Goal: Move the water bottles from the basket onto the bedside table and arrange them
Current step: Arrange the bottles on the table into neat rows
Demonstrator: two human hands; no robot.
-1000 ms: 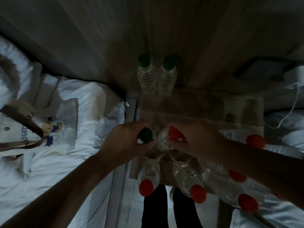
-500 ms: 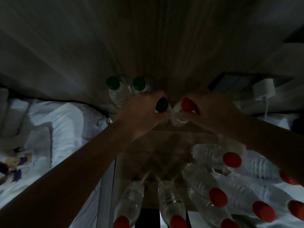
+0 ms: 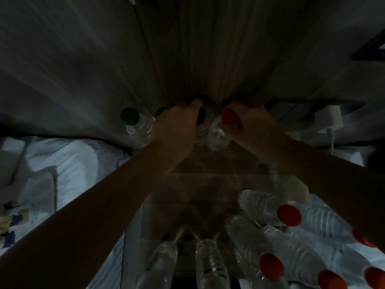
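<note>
Dim room; a wooden surface [image 3: 208,167] against a panelled wall. At its far edge the left hand [image 3: 177,124] is curled round a dark-capped bottle [image 3: 201,116], and the right hand [image 3: 252,126] grips a red-capped bottle [image 3: 228,118] beside it. Two green-capped bottles [image 3: 133,122] stand at the far left corner. Other bottles [image 3: 268,207] crowd the near edge.

The left hand [image 3: 177,126] hides all but the cap of one green-capped bottle [image 3: 160,111].
</note>
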